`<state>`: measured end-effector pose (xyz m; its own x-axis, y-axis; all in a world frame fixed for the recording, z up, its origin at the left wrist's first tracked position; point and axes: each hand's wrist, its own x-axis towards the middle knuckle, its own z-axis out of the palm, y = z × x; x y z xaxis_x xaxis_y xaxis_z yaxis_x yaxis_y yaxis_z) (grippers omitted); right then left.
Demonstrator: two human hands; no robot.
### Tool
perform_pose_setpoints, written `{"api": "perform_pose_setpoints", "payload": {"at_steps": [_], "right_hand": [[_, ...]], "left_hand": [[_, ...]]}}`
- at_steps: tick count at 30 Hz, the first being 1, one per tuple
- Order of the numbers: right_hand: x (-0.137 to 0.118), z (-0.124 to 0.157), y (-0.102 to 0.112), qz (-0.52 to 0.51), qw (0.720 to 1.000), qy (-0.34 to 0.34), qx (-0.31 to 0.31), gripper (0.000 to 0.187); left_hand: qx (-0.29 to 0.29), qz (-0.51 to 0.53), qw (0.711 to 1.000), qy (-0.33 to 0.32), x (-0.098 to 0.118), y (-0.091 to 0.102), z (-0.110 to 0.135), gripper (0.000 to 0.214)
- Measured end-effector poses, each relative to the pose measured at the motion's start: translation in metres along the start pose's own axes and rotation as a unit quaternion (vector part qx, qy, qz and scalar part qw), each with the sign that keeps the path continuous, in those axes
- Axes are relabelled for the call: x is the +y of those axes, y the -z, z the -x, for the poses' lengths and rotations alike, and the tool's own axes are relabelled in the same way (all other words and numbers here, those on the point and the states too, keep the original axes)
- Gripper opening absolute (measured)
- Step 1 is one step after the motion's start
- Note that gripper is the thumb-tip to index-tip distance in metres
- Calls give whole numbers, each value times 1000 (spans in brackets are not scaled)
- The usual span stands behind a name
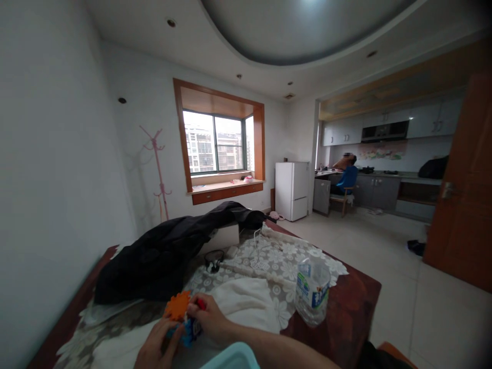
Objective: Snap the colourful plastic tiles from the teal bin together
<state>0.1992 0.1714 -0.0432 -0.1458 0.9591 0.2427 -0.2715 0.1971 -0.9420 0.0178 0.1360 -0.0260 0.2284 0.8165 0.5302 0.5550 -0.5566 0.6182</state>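
Low in the view, my left hand point(159, 341) is closed around the lower left side of a small blue block-like object point(186, 334) with dark patches. An orange piece with a toothed edge point(179, 306) stands at the top of that object, against my left fingertips. My right hand point(213, 318) is closed on a small red piece point(201, 304) and touches the right side of the orange and blue pieces. Its fingertips partly hide where they meet. The rim of a light teal plastic container point(234, 356) shows below my right forearm.
A clear plastic bottle point(312, 292) stands right on the dark red table point(351, 302). Behind my hands are white cloth point(246, 302), a floral tablecloth point(282, 256), a headset point(213, 262) and black fabric point(154, 256). A person point(348, 174) sits far back in the kitchen.
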Motion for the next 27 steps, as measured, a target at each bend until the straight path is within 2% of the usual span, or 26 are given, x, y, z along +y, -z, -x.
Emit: {"api": "perform_pose_setpoints", "payload": {"at_steps": [3,6,11,13,16,19,27], "right_hand": [[-6,8,-2,44,998,44,10,52],[-16,18,-3,70,996,45,22,54],[-20,21,-1,-21,1000,4,23,59],[-16,19,2,-51,998,-18,31,61],[-12,15,9,-82,995,-28,48,60],[-10,16,13,-91,994,-34,39,58],[-7,27,2,-68,997,-27,-5,59]], "left_hand": [[21,-4,1000,4,5,1,2,61],[-5,-5,1000,-5,13,2,8,53],[-87,-14,994,-68,26,5,14,25],[-95,-16,992,-83,27,7,15,18],[-72,-3,995,-73,24,7,15,15],[-39,16,998,-38,18,3,15,18],[42,46,998,22,15,-6,16,24]]}}
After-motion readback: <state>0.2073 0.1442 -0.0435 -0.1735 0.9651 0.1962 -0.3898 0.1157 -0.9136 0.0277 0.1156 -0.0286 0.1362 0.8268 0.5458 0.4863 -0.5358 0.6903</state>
